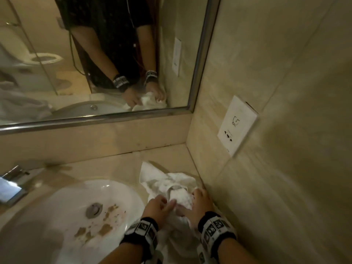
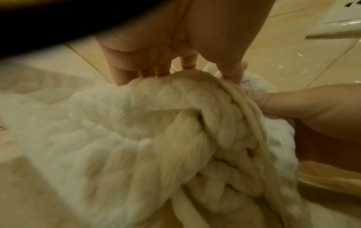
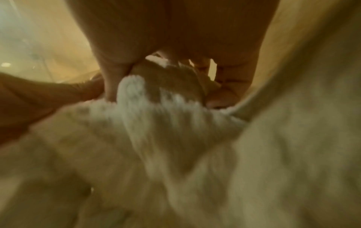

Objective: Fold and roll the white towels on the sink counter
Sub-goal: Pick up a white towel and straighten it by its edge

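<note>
A crumpled white towel (image 1: 167, 184) lies on the beige counter (image 1: 114, 166) between the basin and the right wall. My left hand (image 1: 159, 205) grips its near bunched part from the left, fingers curled into the cloth. My right hand (image 1: 200, 202) grips the same bunch from the right, thumb pressed in. In the left wrist view the towel (image 2: 136, 123) fills the frame with its hem looped under the left hand (image 2: 175, 67). The right wrist view shows the right hand (image 3: 166, 74) pinching a fold of the towel (image 3: 156, 115). More towel hangs down below my wrists.
A white basin (image 1: 66, 216) with brown stains and a metal drain (image 1: 93, 210) sits on the left. A chrome faucet (image 1: 13, 183) stands at far left. The mirror (image 1: 95, 54) spans the back; a wall socket plate (image 1: 237, 125) is on the right tiled wall, close to my right hand.
</note>
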